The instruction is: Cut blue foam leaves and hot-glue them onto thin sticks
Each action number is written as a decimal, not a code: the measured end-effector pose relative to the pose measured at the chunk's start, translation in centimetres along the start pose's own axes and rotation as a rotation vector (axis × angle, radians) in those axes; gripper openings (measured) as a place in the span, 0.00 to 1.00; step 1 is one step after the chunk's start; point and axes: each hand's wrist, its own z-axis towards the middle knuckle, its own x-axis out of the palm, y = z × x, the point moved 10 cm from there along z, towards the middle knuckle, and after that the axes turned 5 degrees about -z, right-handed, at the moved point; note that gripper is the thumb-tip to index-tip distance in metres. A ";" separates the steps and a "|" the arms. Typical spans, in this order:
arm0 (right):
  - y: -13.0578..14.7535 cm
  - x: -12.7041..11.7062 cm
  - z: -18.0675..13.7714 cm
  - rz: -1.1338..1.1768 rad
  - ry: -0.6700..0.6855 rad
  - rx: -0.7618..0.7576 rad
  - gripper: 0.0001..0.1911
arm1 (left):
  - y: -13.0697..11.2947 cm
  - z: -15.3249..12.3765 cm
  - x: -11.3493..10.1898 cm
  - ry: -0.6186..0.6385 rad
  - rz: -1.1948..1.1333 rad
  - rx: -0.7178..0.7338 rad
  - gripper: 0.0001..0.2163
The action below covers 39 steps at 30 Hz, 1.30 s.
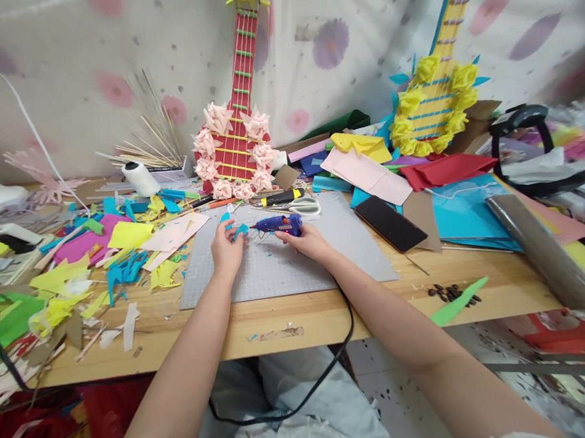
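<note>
A black cord (pixel 332 359) loops across the lap and climbs over the front edge of the wooden table (pixel 300 322), passing between the two forearms. Right of it, near the table edge, a green paper strip (pixel 459 303) lies just beside a small heap of dark seeds (pixel 444 293).

Further in, both hands work over a grey cutting mat (pixel 286 266). The left hand (pixel 227 250) pinches a blue paper piece (pixel 238 231) between thumb and fingertips. The right hand (pixel 310 241) is closed around the grip of a blue hot-glue gun (pixel 279 225), whose nozzle points left and sits just beside the paper piece (whether the tip touches it cannot be told). The hands are near each other but apart, and nothing lies between them and the camera.

Left of the mat, cut scraps (pixel 76 281) of yellow, green, pink and blue paper cover the table. To the right, a black phone (pixel 390 223) lies flat at the mat's corner, and a grey foil roll (pixel 540 252) runs diagonally over blue and pink sheets.

Behind the hands, scissors (pixel 306 207) and a yellow-and-black cutter (pixel 281 197) rest on the mat's far edge. A white thread spool (pixel 140 178) stands at the back left, beside bamboo sticks (pixel 152 145) fanning out of a low box (pixel 173 168).

Against the flowered cloth backdrop (pixel 350 35) lean a red paper guitar (pixel 238 153), ringed with pink paper flowers, and a yellow paper guitar (pixel 435 105), ringed with yellow ones.
</note>
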 end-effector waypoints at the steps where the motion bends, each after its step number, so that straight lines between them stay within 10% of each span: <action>1: 0.1 -0.1 0.0 -0.005 -0.012 -0.009 0.21 | 0.0 0.0 0.1 0.010 -0.007 0.008 0.15; 39: 0.8 0.4 0.2 -0.230 -0.102 -0.087 0.20 | -0.1 -0.4 -0.1 -0.010 -0.029 -0.044 0.18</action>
